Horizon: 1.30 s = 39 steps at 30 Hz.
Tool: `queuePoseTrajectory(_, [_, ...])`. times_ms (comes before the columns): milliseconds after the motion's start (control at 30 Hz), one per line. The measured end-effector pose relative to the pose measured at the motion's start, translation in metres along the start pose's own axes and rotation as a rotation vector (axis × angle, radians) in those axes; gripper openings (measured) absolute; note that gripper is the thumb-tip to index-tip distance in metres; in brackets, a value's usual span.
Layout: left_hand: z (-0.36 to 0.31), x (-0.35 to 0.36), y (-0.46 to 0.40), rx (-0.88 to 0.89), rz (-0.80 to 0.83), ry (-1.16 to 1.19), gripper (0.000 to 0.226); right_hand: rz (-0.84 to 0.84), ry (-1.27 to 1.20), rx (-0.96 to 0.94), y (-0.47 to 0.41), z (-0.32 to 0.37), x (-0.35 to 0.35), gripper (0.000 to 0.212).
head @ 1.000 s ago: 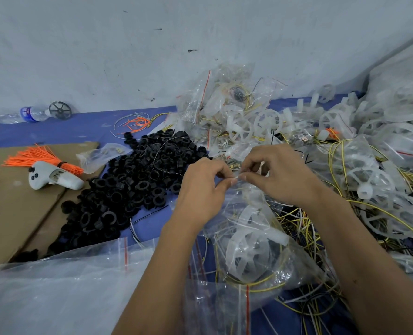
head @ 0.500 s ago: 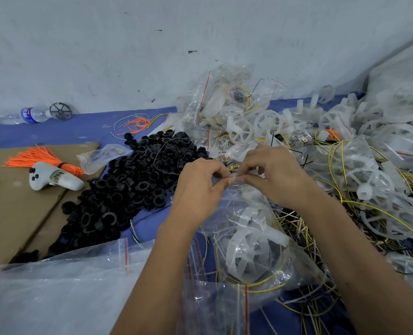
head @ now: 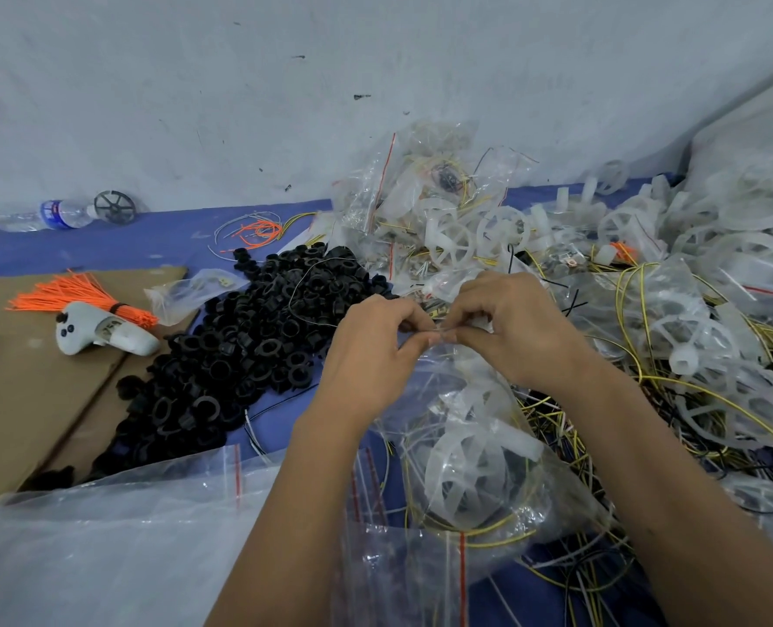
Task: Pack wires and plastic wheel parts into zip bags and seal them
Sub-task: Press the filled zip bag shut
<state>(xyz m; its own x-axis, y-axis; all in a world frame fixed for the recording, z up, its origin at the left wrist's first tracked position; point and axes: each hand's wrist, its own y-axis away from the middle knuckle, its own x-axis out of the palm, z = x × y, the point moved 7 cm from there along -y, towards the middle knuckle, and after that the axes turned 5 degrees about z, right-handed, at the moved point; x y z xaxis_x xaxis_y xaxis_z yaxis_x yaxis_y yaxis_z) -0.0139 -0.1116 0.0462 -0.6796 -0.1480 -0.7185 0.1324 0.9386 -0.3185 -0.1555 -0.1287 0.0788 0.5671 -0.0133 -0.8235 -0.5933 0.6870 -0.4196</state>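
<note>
A clear zip bag (head: pixel 479 454) hangs in front of me with a translucent white plastic wheel (head: pixel 466 472) and yellow wire inside. My left hand (head: pixel 371 355) and my right hand (head: pixel 511 328) both pinch the bag's top edge, fingertips almost touching in the middle. Loose white wheels (head: pixel 502 228) and yellow wires (head: pixel 674 382) lie heaped to the right. Filled zip bags (head: pixel 420 174) are stacked at the back against the wall.
A heap of black plastic rings (head: pixel 239 355) lies to the left. Empty zip bags (head: pixel 104 545) lie at the front left. Cardboard (head: pixel 18 391) carries orange ties (head: pixel 77 296) and a white controller (head: pixel 99 332). A water bottle (head: pixel 45 214) lies by the wall.
My hands have moved closer together along the bag's top edge; the fingertips are now almost touching. The bag and the rest stay where they were.
</note>
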Motion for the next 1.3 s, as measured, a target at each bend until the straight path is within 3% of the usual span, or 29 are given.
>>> queuePoseTrajectory(333, [-0.009,-0.001,0.001,0.046,-0.023,-0.105,0.01,0.036,0.059,0.002,-0.001,-0.001,0.002,0.007])
queuePoseTrajectory(600, [-0.002,-0.006,0.002,0.026,0.008,-0.104,0.006,0.044,-0.034,0.057,0.001,-0.005,0.002,0.008])
queuePoseTrajectory(733, [-0.005,-0.002,0.001,0.011,0.014,-0.122,0.013,0.062,0.059,0.005,-0.002,0.002,0.005,0.009])
queuePoseTrajectory(1100, [-0.002,-0.007,0.003,-0.003,0.025,-0.111,0.019,0.081,0.034,0.054,-0.002,-0.002,0.007,0.011])
queuePoseTrajectory(1300, [-0.003,-0.003,0.003,0.003,0.018,-0.116,0.011,0.087,0.053,0.042,-0.003,0.004,0.01,0.009])
